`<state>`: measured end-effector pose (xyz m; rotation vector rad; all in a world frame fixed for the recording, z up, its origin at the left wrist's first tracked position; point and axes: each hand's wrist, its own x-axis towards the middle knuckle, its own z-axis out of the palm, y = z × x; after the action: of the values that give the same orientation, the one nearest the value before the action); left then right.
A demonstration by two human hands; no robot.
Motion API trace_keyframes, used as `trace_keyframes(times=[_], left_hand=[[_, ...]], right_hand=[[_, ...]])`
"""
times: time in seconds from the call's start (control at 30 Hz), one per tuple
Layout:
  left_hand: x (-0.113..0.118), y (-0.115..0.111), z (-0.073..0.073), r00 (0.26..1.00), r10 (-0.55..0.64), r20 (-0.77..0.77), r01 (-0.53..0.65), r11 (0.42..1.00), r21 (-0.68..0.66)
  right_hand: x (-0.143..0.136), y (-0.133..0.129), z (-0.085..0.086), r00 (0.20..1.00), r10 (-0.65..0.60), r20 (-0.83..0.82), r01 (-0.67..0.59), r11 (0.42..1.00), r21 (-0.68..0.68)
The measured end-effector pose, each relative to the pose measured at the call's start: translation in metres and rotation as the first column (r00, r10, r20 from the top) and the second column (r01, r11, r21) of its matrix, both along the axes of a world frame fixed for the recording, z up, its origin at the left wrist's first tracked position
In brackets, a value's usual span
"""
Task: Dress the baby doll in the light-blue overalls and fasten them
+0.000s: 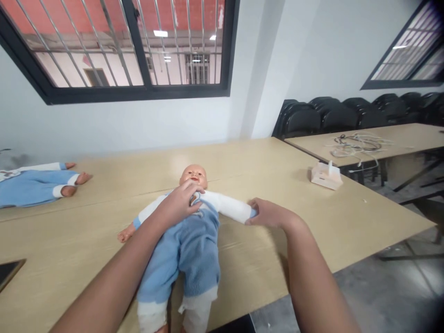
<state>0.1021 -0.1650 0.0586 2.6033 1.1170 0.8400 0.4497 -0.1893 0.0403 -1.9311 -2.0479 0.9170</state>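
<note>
A baby doll [199,245] in a blue and white outfit lies face up on the wooden table [256,268]. My left hand [182,201] grips the front of the outfit at the upper chest, just below the doll's chin. At the end of the outstretched white sleeve [232,206], my right hand [267,212] is closed on the blue cuff, hiding the doll's hand there. The doll's other arm reaches out to the left, its small hand [126,232] bare on the table.
A second doll [31,185] in similar clothes lies at the far left. A tissue box [326,175] stands at the right. Behind it, another table [409,141] bears tangled cables [359,143], with black chairs [301,120] stacked by the wall. A dark flat object [9,273] is at the left edge.
</note>
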Motion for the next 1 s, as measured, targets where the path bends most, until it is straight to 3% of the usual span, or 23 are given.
trace_keyframes(times=[0.07, 0.13, 0.23, 0.3, 0.4, 0.5, 0.57, 0.63, 0.83, 1.0], left_hand=[[-0.002, -0.002, 0.002, 0.999, 0.013, -0.039, -0.014, 0.999, -0.038], [-0.003, -0.004, 0.006, 0.991, 0.060, -0.119, -0.066, 0.997, -0.050], [-0.002, -0.007, 0.012, 0.970, 0.125, -0.211, -0.127, 0.992, 0.004], [0.000, -0.008, 0.015, 0.972, 0.135, -0.193, -0.125, 0.990, 0.064], [0.002, -0.010, 0.015, 0.989, 0.099, -0.108, -0.079, 0.981, 0.176], [0.002, -0.013, 0.013, 0.999, 0.043, -0.024, -0.034, 0.958, 0.286], [0.001, -0.015, 0.012, 0.999, 0.028, 0.034, -0.038, 0.940, 0.339], [0.000, -0.016, 0.012, 0.996, 0.027, 0.086, -0.057, 0.927, 0.370], [-0.007, -0.013, 0.011, 0.991, 0.082, 0.106, -0.113, 0.936, 0.332], [-0.010, -0.010, 0.012, 0.993, 0.099, 0.060, -0.111, 0.955, 0.277]], right_hand=[[0.001, 0.000, 0.001, 0.999, -0.020, -0.035, 0.023, 0.997, 0.069], [0.000, 0.003, 0.001, 0.991, -0.011, -0.135, 0.042, 0.971, 0.235], [-0.008, 0.012, 0.003, 0.925, 0.079, -0.371, 0.134, 0.847, 0.514], [-0.021, 0.018, 0.007, 0.859, 0.164, -0.486, 0.198, 0.769, 0.608], [-0.055, 0.025, 0.020, 0.873, 0.234, -0.427, 0.144, 0.714, 0.685], [-0.095, 0.031, 0.034, 0.910, 0.366, -0.194, -0.131, 0.698, 0.704], [-0.116, 0.033, 0.036, 0.855, 0.513, -0.071, -0.344, 0.664, 0.664], [-0.130, 0.034, 0.031, 0.788, 0.615, -0.015, -0.470, 0.618, 0.629], [-0.127, 0.023, 0.006, 0.690, 0.719, -0.079, -0.504, 0.557, 0.661], [-0.123, 0.017, 0.005, 0.664, 0.724, -0.186, -0.444, 0.583, 0.681]])
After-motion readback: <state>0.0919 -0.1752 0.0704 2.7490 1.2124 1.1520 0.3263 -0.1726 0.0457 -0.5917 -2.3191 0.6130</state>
